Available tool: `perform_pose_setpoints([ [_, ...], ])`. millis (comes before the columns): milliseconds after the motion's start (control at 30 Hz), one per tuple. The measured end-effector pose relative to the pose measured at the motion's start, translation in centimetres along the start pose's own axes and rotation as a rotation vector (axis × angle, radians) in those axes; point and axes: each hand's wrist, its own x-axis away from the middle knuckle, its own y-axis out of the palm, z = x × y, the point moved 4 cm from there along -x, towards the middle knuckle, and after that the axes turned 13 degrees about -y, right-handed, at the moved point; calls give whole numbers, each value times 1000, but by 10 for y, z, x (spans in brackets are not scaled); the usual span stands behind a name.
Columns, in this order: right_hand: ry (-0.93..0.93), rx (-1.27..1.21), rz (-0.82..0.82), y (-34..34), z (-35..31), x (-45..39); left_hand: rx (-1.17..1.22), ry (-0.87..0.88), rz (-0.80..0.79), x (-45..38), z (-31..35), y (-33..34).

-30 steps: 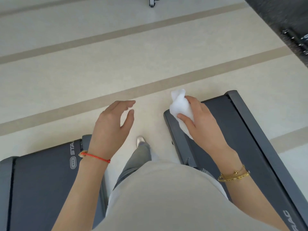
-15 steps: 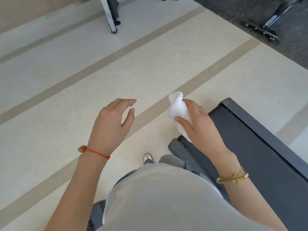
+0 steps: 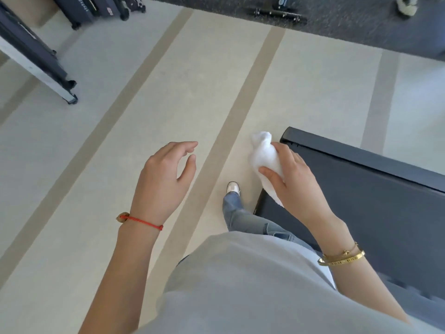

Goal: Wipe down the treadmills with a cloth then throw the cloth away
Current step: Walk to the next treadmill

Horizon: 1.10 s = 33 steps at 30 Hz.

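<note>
My right hand holds a crumpled white cloth in front of me, above the rear corner of a dark grey treadmill that fills the lower right. My left hand hovers over the pale floor with its fingers loosely apart and nothing in it. The cloth's lower end hangs past my thumb, over the treadmill's edge. My own foot steps on the floor just left of the treadmill.
Pale flooring with tan stripes stretches ahead. A machine's metal base bar lies at the upper left, with dark equipment behind it. A dark carpeted area with an equipment foot runs along the top right.
The view has swung round to the left and forward: the left treadmill has dropped out of sight, the right one has shifted to the right, and equipment at the top has come into view. Both hands keep their pose.
</note>
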Motion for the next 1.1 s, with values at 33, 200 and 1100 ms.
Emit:
perform_pose_setpoints([
  [33,19,3,21,-2,7,-15,1,32,-13,-25,5,4],
  [200,106,13,123,-33,50,-98,0,192,-81,-150,48,27],
  [1100,840,102,750,-176,299,-341,7,1029,-624,-587,369,257],
])
